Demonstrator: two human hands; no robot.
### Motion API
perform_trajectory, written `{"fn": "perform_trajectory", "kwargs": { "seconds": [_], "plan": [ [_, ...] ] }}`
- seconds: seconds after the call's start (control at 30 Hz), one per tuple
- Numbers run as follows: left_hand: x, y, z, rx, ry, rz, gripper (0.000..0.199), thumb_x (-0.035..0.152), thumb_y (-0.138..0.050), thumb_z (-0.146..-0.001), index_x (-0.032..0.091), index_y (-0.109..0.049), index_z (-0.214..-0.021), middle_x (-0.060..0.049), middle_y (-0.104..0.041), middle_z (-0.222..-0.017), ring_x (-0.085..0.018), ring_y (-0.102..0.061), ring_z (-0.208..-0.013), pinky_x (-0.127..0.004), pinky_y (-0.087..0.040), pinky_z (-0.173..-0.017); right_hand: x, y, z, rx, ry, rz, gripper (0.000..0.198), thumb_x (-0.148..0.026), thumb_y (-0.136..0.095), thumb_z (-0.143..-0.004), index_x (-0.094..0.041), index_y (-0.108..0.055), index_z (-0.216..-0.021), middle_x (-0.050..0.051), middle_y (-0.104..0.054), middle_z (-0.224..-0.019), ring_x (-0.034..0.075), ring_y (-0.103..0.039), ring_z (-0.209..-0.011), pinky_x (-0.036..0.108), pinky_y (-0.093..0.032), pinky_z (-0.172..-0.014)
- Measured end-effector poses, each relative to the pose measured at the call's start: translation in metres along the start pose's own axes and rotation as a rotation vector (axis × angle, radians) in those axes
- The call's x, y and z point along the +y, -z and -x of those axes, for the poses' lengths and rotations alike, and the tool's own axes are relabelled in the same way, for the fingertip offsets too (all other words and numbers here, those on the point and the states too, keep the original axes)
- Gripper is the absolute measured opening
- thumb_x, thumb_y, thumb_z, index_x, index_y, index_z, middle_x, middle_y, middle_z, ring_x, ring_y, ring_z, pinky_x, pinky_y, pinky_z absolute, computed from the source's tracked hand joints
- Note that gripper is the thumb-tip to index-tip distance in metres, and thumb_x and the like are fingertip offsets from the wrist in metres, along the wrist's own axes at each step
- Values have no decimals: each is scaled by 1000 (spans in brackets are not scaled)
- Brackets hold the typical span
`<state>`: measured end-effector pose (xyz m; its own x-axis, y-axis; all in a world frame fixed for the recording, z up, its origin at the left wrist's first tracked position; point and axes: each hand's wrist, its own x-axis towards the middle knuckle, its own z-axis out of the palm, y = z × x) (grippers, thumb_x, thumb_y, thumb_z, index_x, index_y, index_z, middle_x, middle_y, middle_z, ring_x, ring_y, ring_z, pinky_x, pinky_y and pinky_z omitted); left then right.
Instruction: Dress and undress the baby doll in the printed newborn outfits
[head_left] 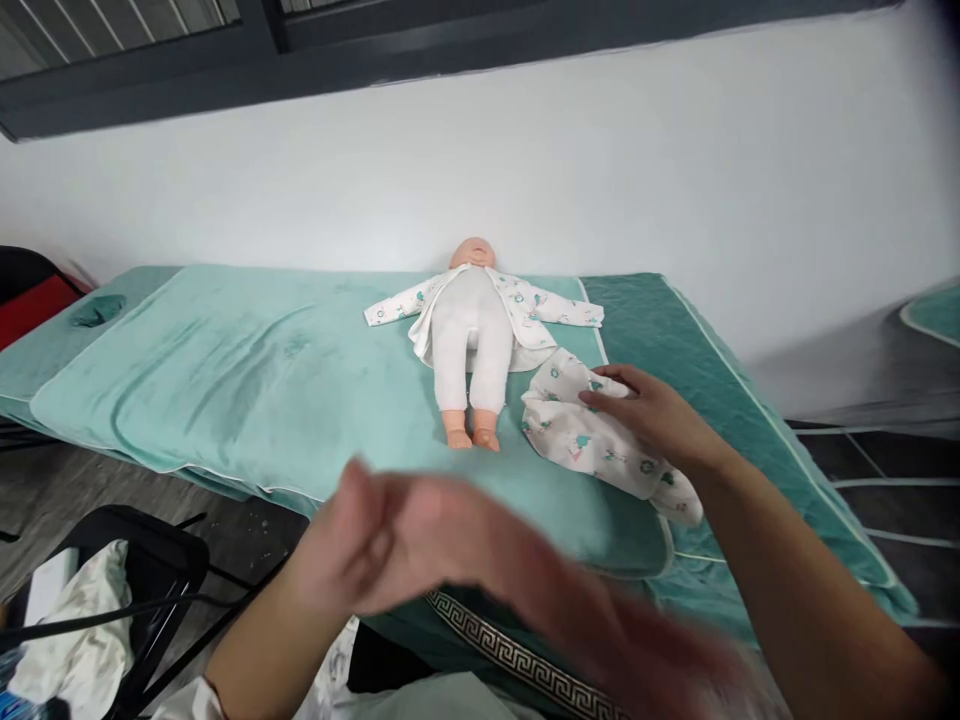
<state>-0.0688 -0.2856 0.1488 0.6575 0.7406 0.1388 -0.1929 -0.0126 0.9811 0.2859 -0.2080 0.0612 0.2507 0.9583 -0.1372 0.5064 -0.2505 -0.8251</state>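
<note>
And the white wall [675, 200] is filling the background at twelve o'clock, with the green bed [712, 400] stretching out below it. A lighter green blanket [315, 400] is covering much of that bed. Down at eight o'clock, a black chair [169, 560] is carrying a patterned cloth [90, 630].

Now the doll [472, 315]: it's lying on its back near the centre, head pointing to twelve, bare feet to six. Its patterned jacket [531, 300] is hanging open, sleeves spreading roughly to eight and four.

At the doll's four o'clock, a crumpled patterned garment [585, 440] is resting on the blanket, just beside the feet. The right hand [656, 415] is reaching in over it, thumb and fingers touching its upper edge; whether that grip is clasping the fabric, one cannot tell.

Closest of all, at six o'clock, the left hand [427, 530] is blurring across the foreground, well apart from the garment; how far its grip is opening, one cannot tell.
</note>
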Motion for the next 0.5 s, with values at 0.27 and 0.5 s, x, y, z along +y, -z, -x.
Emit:
{"fn": "perform_trajectory", "kwargs": {
  "seconds": [0.27,0.5],
  "plan": [
    [-43,26,-120,410,-284,-402,49,45,-80,-82,24,-67,-124,-8,-61,-148,-30,-52,-141,-46,-39,-122,-112,-9,36,-303,536,-244,51,-43,-86,-74,-28,-69,-119,6,-68,-122,28,-65,-108,40,-59,-88],
    [-19,48,-139,383,-312,-21,40,22,-87,-67,23,-57,-94,1,-67,-103,-15,-65,-89,-27,-53,-80,-160,-1,23,-388,585,-251,39,-38,-88,-72,-26,-72,-106,4,-70,-102,22,-65,-93,34,-56,-76]
  ]
}}
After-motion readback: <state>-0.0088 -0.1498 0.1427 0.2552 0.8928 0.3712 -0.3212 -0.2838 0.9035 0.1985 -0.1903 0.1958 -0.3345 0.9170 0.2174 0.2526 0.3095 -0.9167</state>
